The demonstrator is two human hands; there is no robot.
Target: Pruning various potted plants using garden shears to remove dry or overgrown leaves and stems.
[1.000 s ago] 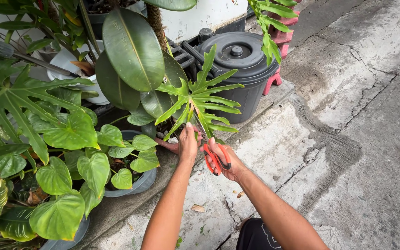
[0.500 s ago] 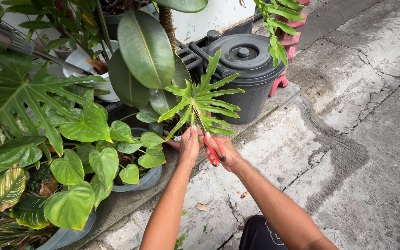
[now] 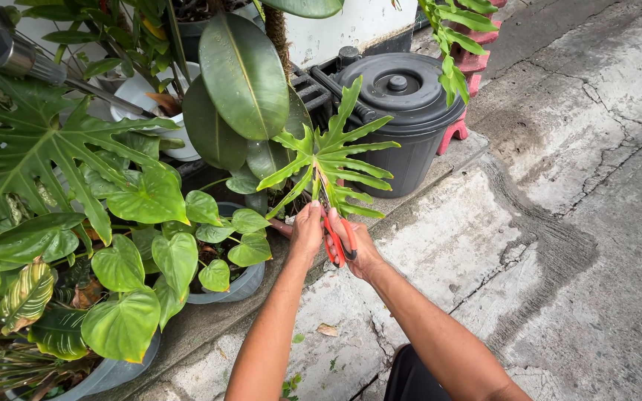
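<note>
My right hand (image 3: pixel 359 248) grips red-handled scissors (image 3: pixel 334 238), their blades reaching up under a bright green, deeply lobed leaf (image 3: pixel 330 157). The handles are squeezed together. My left hand (image 3: pixel 305 232) pinches the stem just below that leaf, touching the scissor blades. Both hands are over the edge of a concrete kerb (image 3: pixel 380 223), in front of a small pot mostly hidden behind the hands.
A black lidded bucket (image 3: pixel 401 96) stands behind the leaf. Large dark oval leaves (image 3: pixel 243 74) hang above. A grey pot (image 3: pixel 233 286) of heart-shaped leaves (image 3: pixel 150 197) is at left among several potted plants. Cracked concrete ground (image 3: pixel 559 223) spreads to the right. A red block (image 3: pixel 451 134) sits beside the bucket.
The scissor handles have closed together and my right hand has moved up toward the leaf stem. The view has shifted slightly; my left hand stays on the stem.
</note>
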